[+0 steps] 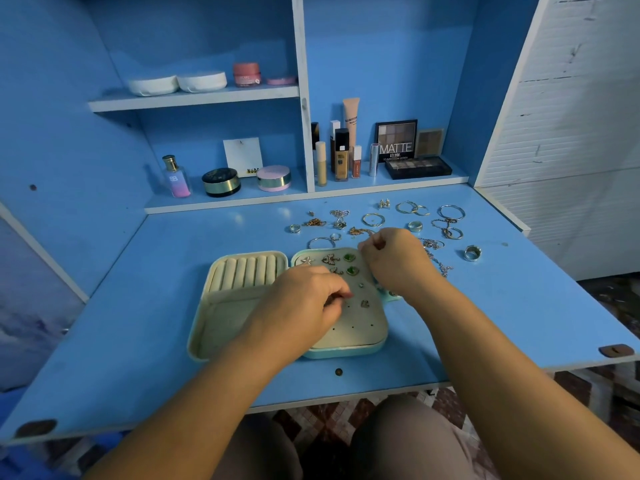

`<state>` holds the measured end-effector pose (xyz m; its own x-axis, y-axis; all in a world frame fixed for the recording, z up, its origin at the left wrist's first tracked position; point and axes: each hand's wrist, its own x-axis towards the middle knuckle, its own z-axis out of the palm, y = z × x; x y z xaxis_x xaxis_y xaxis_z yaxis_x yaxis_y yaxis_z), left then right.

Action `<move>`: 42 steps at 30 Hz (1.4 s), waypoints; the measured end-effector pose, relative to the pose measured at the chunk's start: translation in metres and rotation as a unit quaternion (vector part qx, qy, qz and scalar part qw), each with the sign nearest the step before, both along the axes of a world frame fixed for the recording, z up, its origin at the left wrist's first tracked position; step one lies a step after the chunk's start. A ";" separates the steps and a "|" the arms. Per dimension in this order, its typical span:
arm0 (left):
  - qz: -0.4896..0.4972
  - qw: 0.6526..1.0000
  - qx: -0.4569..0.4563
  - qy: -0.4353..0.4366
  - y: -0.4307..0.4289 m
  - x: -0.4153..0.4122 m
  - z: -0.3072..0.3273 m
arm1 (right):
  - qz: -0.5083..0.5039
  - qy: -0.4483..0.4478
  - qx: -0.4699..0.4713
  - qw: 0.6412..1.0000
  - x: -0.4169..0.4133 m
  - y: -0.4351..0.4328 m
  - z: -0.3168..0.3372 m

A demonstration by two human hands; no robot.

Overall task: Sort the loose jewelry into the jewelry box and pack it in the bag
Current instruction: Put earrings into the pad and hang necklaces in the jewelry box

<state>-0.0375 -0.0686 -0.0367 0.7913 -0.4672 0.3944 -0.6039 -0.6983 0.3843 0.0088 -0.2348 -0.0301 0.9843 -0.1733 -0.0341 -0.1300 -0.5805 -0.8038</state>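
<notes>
View down onto a blue fold-down desk. At centre lies an open mint jewelry box: ring rolls on its left half, a perforated earring panel on its right. The left hand hovers over the panel, its fingertips pinching what looks like a small earring. The right hand, at the box's 1 o'clock corner, has its fingers curled; whether it holds anything cannot be told.

From 12 to 2 o'clock of the box, loose hoops, rings and a thin chain are scattered. These are probably light, slippery and tangle-prone, so best pinched by the rim or clasp. Cosmetics line the shelf behind. No bag is visible.
</notes>
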 end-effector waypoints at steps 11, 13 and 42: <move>-0.060 0.993 0.050 -0.084 -0.002 0.009 -0.004 | 0.004 0.033 0.053 0.998 0.004 -0.002 0.001; -0.057 0.994 0.053 -0.077 -0.003 0.010 -0.001 | 0.001 0.037 0.074 0.997 0.005 -0.003 0.000; 0.014 0.998 -0.037 0.042 0.025 -0.026 -0.006 | -0.013 0.042 0.316 0.948 0.004 -0.005 0.013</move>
